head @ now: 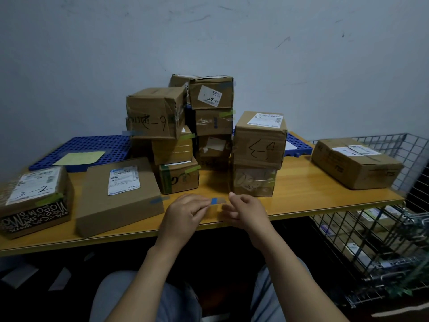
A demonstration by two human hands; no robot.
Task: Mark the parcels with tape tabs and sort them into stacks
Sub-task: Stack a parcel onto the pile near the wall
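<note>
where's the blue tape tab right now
Head view, centre: the left hand pinches the tape tab over the table front edge, right hand beside it.

Glossy wooden table, matt cardboard parcels, wire-metal basket.

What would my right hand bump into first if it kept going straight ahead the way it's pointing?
Most likely the tape-wrapped bottom box, just beyond the raised finger of your right hand. Depth is hard to judge, so the hand might slip past the box's left corner.
</note>
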